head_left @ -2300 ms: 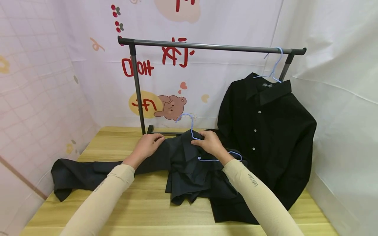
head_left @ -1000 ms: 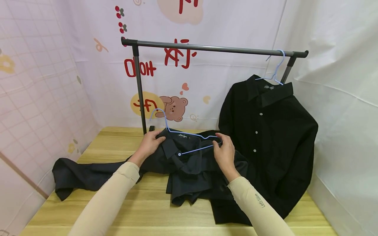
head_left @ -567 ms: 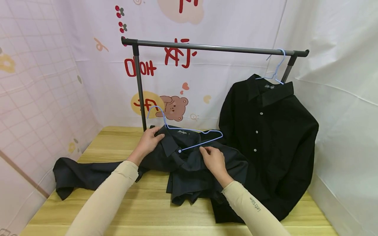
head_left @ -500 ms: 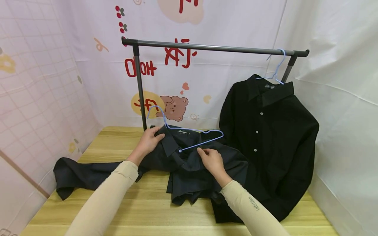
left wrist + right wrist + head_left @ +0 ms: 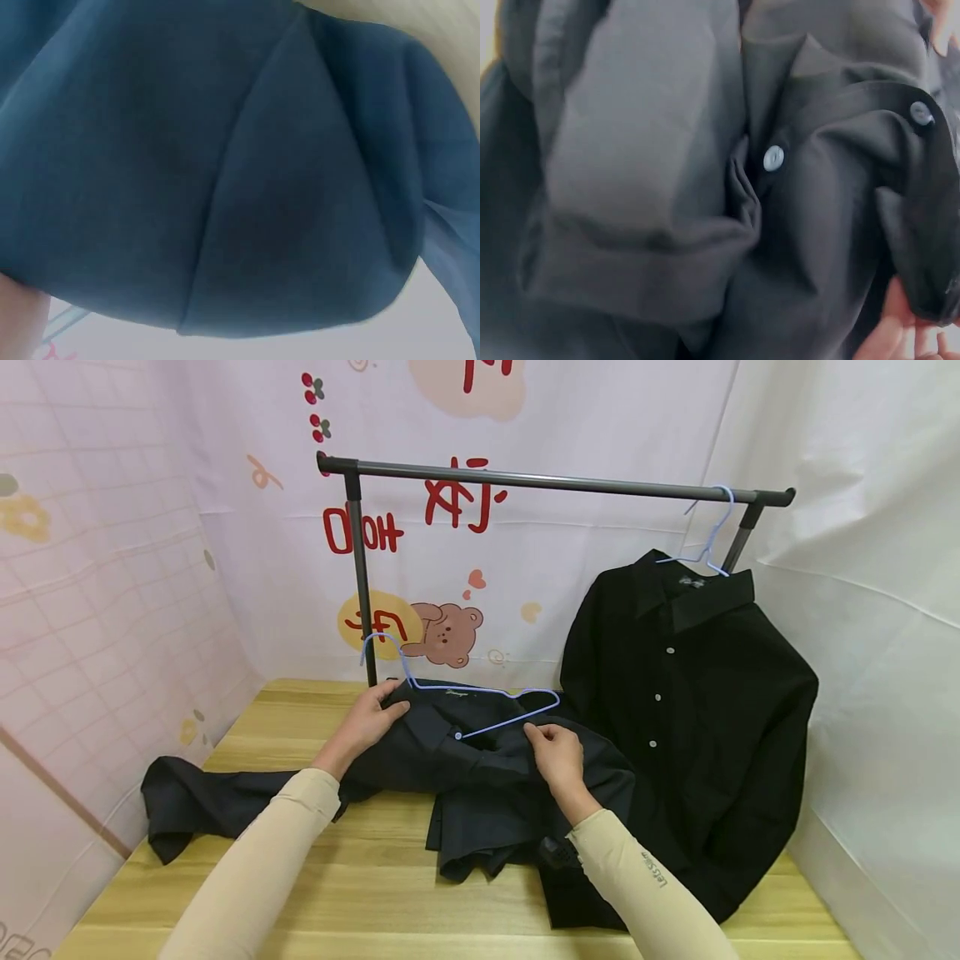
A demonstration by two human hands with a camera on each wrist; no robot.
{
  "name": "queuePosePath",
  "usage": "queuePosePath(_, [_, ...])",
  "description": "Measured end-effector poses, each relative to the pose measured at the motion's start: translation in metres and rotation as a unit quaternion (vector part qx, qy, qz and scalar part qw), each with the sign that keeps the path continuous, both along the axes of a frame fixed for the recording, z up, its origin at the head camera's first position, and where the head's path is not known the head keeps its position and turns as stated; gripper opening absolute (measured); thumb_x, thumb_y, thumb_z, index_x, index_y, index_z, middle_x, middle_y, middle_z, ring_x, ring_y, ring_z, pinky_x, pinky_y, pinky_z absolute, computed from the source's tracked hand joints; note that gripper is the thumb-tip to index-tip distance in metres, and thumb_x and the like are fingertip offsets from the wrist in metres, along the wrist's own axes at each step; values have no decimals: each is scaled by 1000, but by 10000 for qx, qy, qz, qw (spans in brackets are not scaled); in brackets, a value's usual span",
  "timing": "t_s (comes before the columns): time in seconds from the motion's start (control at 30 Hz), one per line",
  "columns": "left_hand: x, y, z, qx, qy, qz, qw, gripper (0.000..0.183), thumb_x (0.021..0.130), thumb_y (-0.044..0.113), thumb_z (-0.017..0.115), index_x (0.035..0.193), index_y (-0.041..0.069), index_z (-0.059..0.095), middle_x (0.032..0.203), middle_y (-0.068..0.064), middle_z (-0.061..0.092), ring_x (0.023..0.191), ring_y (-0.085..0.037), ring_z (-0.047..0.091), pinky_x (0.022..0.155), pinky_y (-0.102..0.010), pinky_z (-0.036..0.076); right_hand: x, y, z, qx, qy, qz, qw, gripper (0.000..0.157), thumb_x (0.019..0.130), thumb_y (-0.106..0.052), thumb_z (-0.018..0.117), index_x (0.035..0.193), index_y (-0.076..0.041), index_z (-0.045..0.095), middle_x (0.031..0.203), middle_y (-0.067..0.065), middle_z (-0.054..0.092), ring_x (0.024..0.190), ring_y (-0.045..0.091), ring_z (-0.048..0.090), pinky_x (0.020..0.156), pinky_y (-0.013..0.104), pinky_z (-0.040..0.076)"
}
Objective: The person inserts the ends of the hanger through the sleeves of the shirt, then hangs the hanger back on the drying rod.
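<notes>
A dark button-up shirt [image 5: 480,768] lies crumpled on the table, its left sleeve stretched out to the left. A blue hanger [image 5: 480,688] sits partly in its neck opening; the hook stands up at the left and the right arm lies exposed above the fabric. My left hand [image 5: 367,720] grips the shirt's left shoulder by the hanger's neck. Thumb and fingers of my right hand [image 5: 558,756] pinch the shirt's edge just below the hanger's right arm. In the right wrist view, fingers [image 5: 892,322] hold a dark edge near buttons [image 5: 773,158]. Dark cloth [image 5: 225,172] fills most of the left wrist view.
A grey clothes rack [image 5: 555,482] stands behind the shirt. From its right end a black shirt [image 5: 690,710] hangs on another blue hanger [image 5: 708,552], its lower part reaching the wooden table [image 5: 390,893]. Printed white cloth [image 5: 600,410] forms the backdrop.
The hanger has shifted left in the neck opening. My right hand has let go of it and taken the shirt's edge, moving slightly right and up. My left hand now grips at the shoulder.
</notes>
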State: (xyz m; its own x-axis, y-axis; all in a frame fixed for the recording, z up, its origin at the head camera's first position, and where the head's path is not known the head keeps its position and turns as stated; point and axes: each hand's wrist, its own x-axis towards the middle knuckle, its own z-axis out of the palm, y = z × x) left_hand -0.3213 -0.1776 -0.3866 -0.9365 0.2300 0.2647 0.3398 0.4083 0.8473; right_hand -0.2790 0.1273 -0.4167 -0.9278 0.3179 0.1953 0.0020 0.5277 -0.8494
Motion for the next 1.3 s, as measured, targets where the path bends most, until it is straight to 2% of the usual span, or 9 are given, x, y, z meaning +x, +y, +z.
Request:
queuePosePath(0.2, [1,-12,-7,-380,-100,79,9992,39,102,13,55,141,5,54,142,-19,51,131,-37,46,108,-54,33,-5,12,8,-566,127,57,9983,27,94,-32,70,93,-5,76,77,6,65,62,18,59,55,26,48])
queuePosePath(0.33, [1,-14,-10,-385,136,24,9992,30,102,9,55,131,3,61,132,-19,58,122,-35,52,104,-52,37,-5,18,15,-933,310,410,9943,28,96,-29,68,100,-3,76,87,7,67,70,16,59,58,24,52])
queuePosePath(0.47, [-1,-14,-12,-324,578,-101,9978,16,100,3,56,112,-1,66,115,-18,62,105,-33,56,95,-48,41,-4,22,20,-1336,497,600,9880,30,98,-28,66,103,0,74,81,6,62,70,16,57,60,25,53])
queuePosePath(0.57, [-2,-14,-12,-340,668,-122,9971,16,100,1,55,110,-1,66,118,-19,60,111,-34,55,99,-49,40,-4,23,23,-1663,523,649,9825,33,99,-29,64,104,3,73,74,3,56,68,15,56,61,25,53])
queuePosePath(0.67, [-1,-13,-9,-362,424,-32,9984,23,101,6,55,121,-1,64,132,-22,55,126,-37,48,107,-52,34,-5,23,25,-1837,437,653,9798,35,99,-30,63,104,3,72,72,1,53,67,14,54,62,24,53])
queuePosePath(0.77, [1,-11,-6,-420,117,123,9990,39,103,20,56,136,0,56,146,-21,47,138,-37,39,113,-55,27,-6,24,27,-1834,302,698,9801,34,99,-29,64,105,4,72,75,1,55,69,14,54,64,24,52])
queuePosePath(0.87, [3,-12,-4,-436,52,169,9989,44,103,28,56,139,2,54,147,-19,46,139,-37,37,113,-55,27,-7,29,30,-1679,108,860,9820,32,99,-25,64,107,5,71,80,2,57,71,15,54,65,23,52])
queuePosePath(1.13, [1,-20,-9,-623,414,-145,9971,24,103,18,56,120,5,67,125,-15,62,118,-33,55,102,-52,40,-8,49,35,-1581,-376,1639,9730,29,102,-13,58,115,11,64,83,2,61,73,11,59,67,23,54])
queuePosePath(1.3, [-3,-19,-11,-862,643,-221,9940,15,103,17,57,102,6,67,108,-12,63,101,-30,56,91,-47,44,-9,54,38,-1516,-501,1618,9738,29,103,-12,55,117,11,64,85,2,62,73,11,60,71,28,56])
